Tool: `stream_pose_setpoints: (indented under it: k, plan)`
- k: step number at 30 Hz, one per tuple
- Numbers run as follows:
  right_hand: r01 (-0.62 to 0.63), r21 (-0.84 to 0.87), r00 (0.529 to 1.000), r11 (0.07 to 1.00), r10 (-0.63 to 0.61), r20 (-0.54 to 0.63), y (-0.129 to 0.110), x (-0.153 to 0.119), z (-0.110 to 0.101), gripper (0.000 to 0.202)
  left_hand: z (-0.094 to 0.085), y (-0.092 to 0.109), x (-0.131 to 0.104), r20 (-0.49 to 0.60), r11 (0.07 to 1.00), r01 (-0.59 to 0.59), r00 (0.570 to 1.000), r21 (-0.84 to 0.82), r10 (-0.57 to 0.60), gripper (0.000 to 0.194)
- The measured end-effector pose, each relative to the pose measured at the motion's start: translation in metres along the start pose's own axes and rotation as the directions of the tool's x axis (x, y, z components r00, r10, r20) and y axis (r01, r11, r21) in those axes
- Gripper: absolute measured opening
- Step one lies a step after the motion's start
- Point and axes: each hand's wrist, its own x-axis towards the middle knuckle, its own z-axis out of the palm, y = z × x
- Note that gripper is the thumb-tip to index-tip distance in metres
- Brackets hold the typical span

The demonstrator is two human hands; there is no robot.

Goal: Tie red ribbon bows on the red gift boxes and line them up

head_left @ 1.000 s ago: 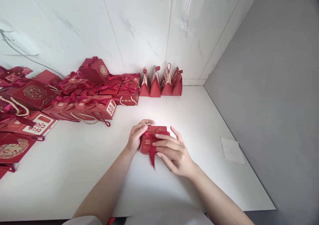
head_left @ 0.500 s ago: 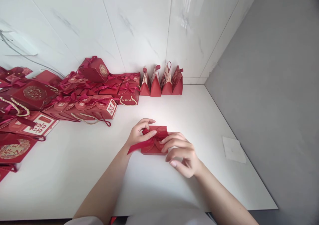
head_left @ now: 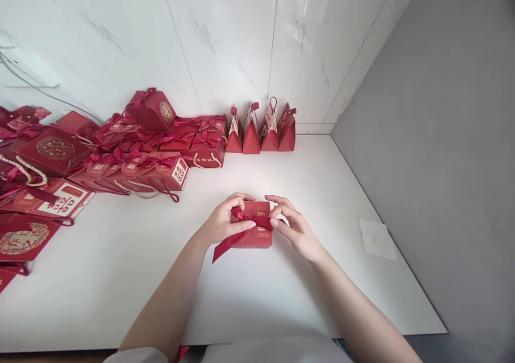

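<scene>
A small red gift box with gold print lies on the white table in front of me. A dark red ribbon crosses its top, one loose tail hanging past the lower left corner. My left hand curls round the box's left side, its thumb pressing the ribbon down and its fingers at the far edge. On the right, my right hand pinches the ribbon between thumb and fingers at the box's right edge. The index finger there is stretched out, and part of the ribbon is hidden under both hands.
Many red gift boxes with ribbon bows are stacked along the left and back. Several peaked red boxes stand in a row against the marble-patterned wall. A white paper square lies near the table's right edge, beside a grey wall.
My right hand has turned and closed on the ribbon, shifting it to the right edge. More of the box's printed top shows. The left thumb stays pressed on the ribbon.
</scene>
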Motion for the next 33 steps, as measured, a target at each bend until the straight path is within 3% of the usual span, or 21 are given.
stream_pose_setpoints:
  k: [5,8,10,13,17,20,23,24,27,33]
  plan:
    - [0.024,-0.109,0.997,0.994,-0.031,-0.065,-0.002,-0.002,0.001,0.018,0.003,-0.002,0.0,0.05,0.995,-0.012,0.999,-0.102,0.018,0.036]
    - [-0.108,-0.087,0.988,0.99,0.097,-0.12,-0.001,-0.002,-0.004,0.027,0.003,-0.002,0.001,0.051,0.991,0.002,0.999,-0.131,0.005,0.03]
    - [-0.201,-0.043,0.979,0.979,0.199,-0.046,-0.002,-0.001,-0.011,0.035,0.002,-0.001,0.001,0.05,0.992,0.016,0.999,-0.128,-0.009,0.027]
    - [-0.261,-0.059,0.95,0.964,0.267,0.16,-0.007,-0.002,-0.025,0.044,0.001,-0.001,0.002,0.054,0.994,0.024,0.998,-0.111,-0.018,0.028]
    - [-0.291,-0.112,0.897,0.95,0.312,0.313,-0.015,-0.006,-0.039,0.039,0.003,0.0,0.002,0.026,0.996,0.015,1.0,-0.085,-0.013,0.032]
    - [-0.336,-0.122,0.838,0.934,0.355,0.414,-0.021,-0.012,-0.035,0.036,0.004,0.0,0.003,0.0,0.998,0.014,1.0,-0.065,-0.015,0.032]
    - [-0.359,-0.097,0.788,0.928,0.358,0.5,-0.028,-0.02,-0.016,0.034,0.006,0.0,0.003,-0.036,1.0,0.006,0.999,-0.025,-0.007,0.032]
    - [-0.342,-0.092,0.793,0.935,0.34,0.505,-0.03,-0.023,-0.007,0.033,0.006,0.0,0.003,-0.045,1.0,0.003,0.999,-0.016,-0.004,0.032]
    - [-0.202,-0.146,0.866,0.968,0.246,0.436,-0.034,-0.033,0.018,0.028,0.007,0.001,0.003,-0.045,1.0,0.005,0.999,-0.006,-0.005,0.032]
    - [0.085,-0.373,0.873,0.924,0.112,0.475,-0.022,-0.033,0.04,0.028,0.008,0.005,0.002,-0.042,0.999,0.04,0.998,0.015,-0.039,0.028]
